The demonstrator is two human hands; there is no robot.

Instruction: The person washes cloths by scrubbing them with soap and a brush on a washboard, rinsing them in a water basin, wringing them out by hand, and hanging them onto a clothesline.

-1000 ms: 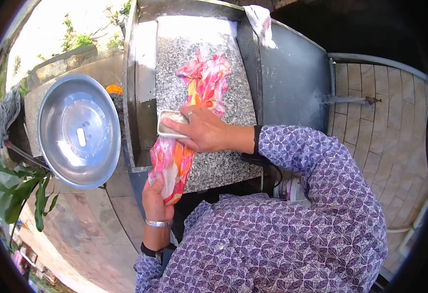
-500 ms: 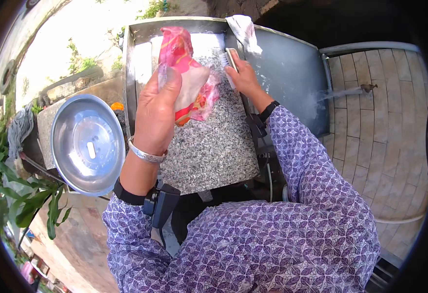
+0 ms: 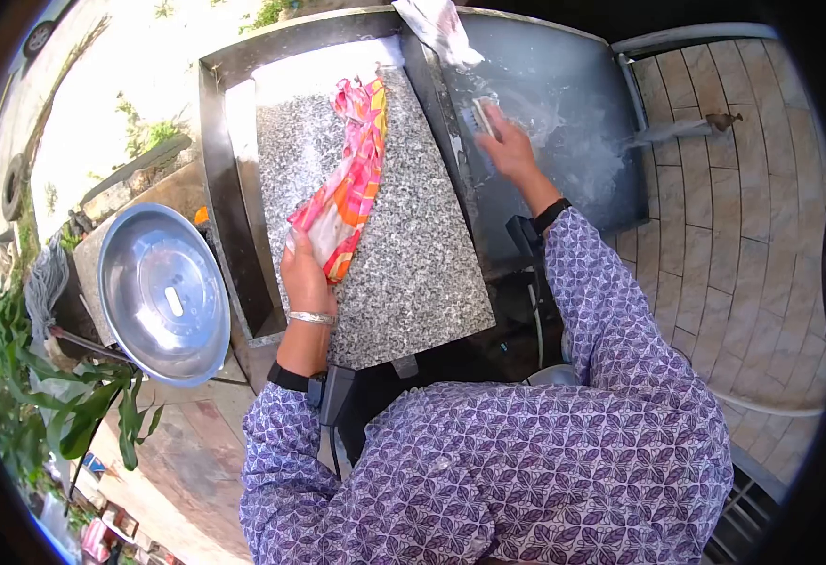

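Note:
A pink, orange and yellow cloth [image 3: 361, 160] lies stretched lengthwise over a speckled granite slab [image 3: 422, 254]. Its lower end is gripped by my left hand [image 3: 307, 278], near the slab's left edge. In my right hand [image 3: 509, 149] is a scrubbing brush [image 3: 482, 115], partly blurred and held over the water of the dark basin [image 3: 564, 104] to the right of the slab. The water's surface is stirred up and foamy near the brush.
Left of the slab stands a metal bowl [image 3: 163, 325] with a white bar [image 3: 174, 301] in it. A pale cloth [image 3: 441, 33] hangs over the divider at the top. Water runs from a tap [image 3: 722, 121] into the basin. Green leaves [image 3: 79, 424] are at the lower left.
My right hand first left the cloth with the brush, then moved over the basin water. My left hand raised the cloth's end and lowered it again, leaving the cloth stretched along the slab.

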